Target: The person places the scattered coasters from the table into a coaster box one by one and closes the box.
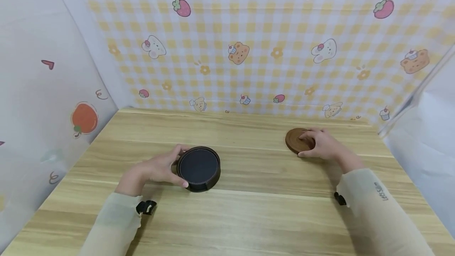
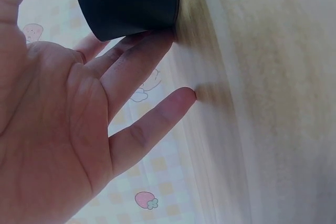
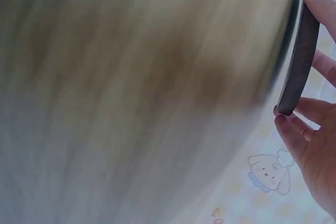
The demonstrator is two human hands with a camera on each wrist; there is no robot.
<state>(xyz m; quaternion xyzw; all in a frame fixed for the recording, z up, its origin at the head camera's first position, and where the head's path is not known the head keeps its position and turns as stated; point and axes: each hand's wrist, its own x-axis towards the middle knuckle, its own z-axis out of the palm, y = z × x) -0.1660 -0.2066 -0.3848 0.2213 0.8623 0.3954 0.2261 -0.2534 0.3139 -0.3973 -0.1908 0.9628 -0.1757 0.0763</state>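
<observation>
A round black coaster holder (image 1: 199,166) with a stitched black coaster inside stands on the wooden table, left of centre. My left hand (image 1: 161,168) grips its left side, thumb at the near edge and fingers round the far side. In the left wrist view, fingers touch the holder's dark wall (image 2: 128,3), while one finger stretches apart from it. Farther right, my right hand (image 1: 321,145) holds a round brown wooden coaster (image 1: 295,139) by its rim. The right wrist view shows the coaster's edge (image 3: 302,61) between thumb and fingers; whether it touches the table is unclear.
The pale wooden table (image 1: 249,216) spreads around both hands. A yellow checked cloth (image 1: 263,23) with cartoon prints hangs behind its back edge. White sheets rise along the left (image 1: 42,102) and right (image 1: 426,117) sides.
</observation>
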